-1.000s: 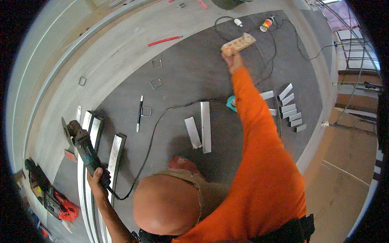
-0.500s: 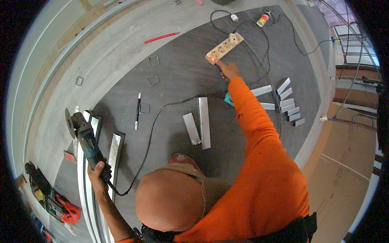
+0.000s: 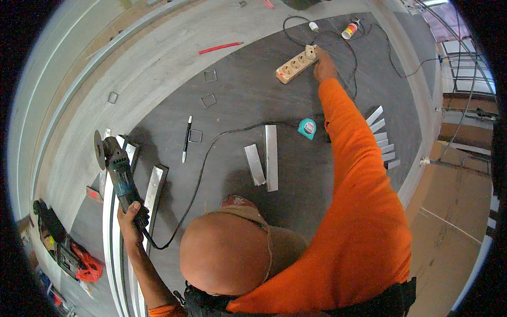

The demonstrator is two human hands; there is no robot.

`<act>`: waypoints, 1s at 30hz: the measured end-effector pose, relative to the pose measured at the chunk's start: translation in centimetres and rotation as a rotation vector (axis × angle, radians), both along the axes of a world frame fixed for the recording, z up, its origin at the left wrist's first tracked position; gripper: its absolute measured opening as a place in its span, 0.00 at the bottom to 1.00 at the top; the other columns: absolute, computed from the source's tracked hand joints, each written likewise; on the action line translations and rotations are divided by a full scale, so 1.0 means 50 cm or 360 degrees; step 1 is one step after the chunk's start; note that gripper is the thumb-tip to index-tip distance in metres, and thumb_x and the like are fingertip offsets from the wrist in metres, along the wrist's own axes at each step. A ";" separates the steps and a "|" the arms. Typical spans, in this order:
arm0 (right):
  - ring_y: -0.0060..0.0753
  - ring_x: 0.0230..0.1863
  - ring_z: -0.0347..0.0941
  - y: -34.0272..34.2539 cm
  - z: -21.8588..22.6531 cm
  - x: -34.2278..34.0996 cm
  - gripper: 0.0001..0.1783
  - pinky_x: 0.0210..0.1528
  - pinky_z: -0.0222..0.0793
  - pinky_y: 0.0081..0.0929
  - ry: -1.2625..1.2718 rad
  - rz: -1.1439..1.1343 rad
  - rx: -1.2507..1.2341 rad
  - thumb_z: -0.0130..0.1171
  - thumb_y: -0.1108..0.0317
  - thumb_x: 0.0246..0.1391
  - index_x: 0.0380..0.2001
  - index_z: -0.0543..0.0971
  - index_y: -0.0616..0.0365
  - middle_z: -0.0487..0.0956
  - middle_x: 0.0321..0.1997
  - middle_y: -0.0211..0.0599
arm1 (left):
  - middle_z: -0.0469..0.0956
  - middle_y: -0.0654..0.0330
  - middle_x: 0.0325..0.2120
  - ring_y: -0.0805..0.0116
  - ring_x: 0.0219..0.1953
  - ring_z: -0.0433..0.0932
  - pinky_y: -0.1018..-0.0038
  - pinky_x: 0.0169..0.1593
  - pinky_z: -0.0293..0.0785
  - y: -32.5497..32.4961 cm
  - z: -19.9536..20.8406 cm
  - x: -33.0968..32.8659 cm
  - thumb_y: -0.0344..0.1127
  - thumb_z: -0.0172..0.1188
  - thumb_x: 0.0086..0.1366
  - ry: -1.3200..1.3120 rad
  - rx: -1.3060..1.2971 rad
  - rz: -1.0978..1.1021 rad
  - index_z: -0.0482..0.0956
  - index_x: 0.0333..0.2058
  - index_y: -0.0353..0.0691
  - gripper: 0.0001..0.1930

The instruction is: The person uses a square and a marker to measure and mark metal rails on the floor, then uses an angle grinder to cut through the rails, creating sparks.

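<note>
My left hand [image 3: 128,214] is wrapped around the rear body of an angle grinder [image 3: 122,177]. Its cutting disc [image 3: 99,150] points up and away, above long silvery metal profiles [image 3: 109,227]. A black cord [image 3: 199,177] runs from the grinder across the dark floor toward the right. My right arm reaches far forward. There, my right hand [image 3: 326,67] has its fingers closed at a beige plug [image 3: 310,52] on the far end of a beige power strip [image 3: 291,71]. The thumb side of that hand is partly hidden.
A teal tape measure [image 3: 307,128], two cut metal pieces [image 3: 271,158] and a marker [image 3: 187,138] lie on the floor. Several short metal pieces [image 3: 388,148] sit right of my arm. A red pencil [image 3: 221,48] and square metal rings [image 3: 209,100] lie beyond; tools [image 3: 63,251] are at left.
My right hand has moved from the near left end of the power strip to the plug at its far right end. The tape measure has come into fuller view. The left hand still holds the grinder.
</note>
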State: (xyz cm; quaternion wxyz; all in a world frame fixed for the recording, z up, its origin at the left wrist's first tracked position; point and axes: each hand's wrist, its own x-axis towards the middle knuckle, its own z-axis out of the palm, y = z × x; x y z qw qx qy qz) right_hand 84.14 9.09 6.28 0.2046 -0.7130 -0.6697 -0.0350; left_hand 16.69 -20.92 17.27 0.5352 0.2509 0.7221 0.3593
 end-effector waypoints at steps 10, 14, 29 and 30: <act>0.52 0.62 0.70 0.061 -0.049 -0.016 0.30 0.63 0.65 0.43 -0.0117 -0.0153 -0.0467 0.48 0.68 0.60 0.66 0.63 0.47 0.71 0.64 0.48 | 0.74 0.62 0.21 0.72 0.20 0.73 0.77 0.23 0.68 -0.010 0.007 0.006 0.42 0.66 0.54 0.0058 -0.0117 0.0147 0.75 0.37 0.36 0.18; 0.44 0.55 0.72 0.079 -0.037 -0.032 0.27 0.57 0.68 0.40 0.0112 -0.0206 -0.0739 0.49 0.54 0.63 0.63 0.67 0.50 0.75 0.58 0.42 | 0.80 0.54 0.35 0.66 0.34 0.79 0.72 0.36 0.75 -0.024 -0.020 0.008 0.38 0.67 0.55 -0.0084 -0.0090 0.0205 0.73 0.50 0.27 0.27; 0.35 0.47 0.74 0.155 -0.076 0.388 0.29 0.50 0.69 0.32 0.0182 0.0026 -0.0337 0.51 0.69 0.60 0.65 0.64 0.56 0.76 0.54 0.45 | 0.81 0.53 0.35 0.66 0.35 0.78 0.71 0.43 0.73 0.033 -0.040 0.098 0.44 0.74 0.47 0.0095 -0.0088 -0.0019 0.76 0.47 0.29 0.32; 0.38 0.53 0.74 0.155 -0.080 0.368 0.30 0.55 0.69 0.34 0.0300 -0.0087 -0.0494 0.52 0.72 0.59 0.66 0.63 0.57 0.75 0.57 0.47 | 0.81 0.52 0.36 0.65 0.36 0.78 0.71 0.44 0.74 0.036 -0.021 0.107 0.44 0.74 0.47 0.0076 -0.0085 0.0002 0.76 0.47 0.29 0.33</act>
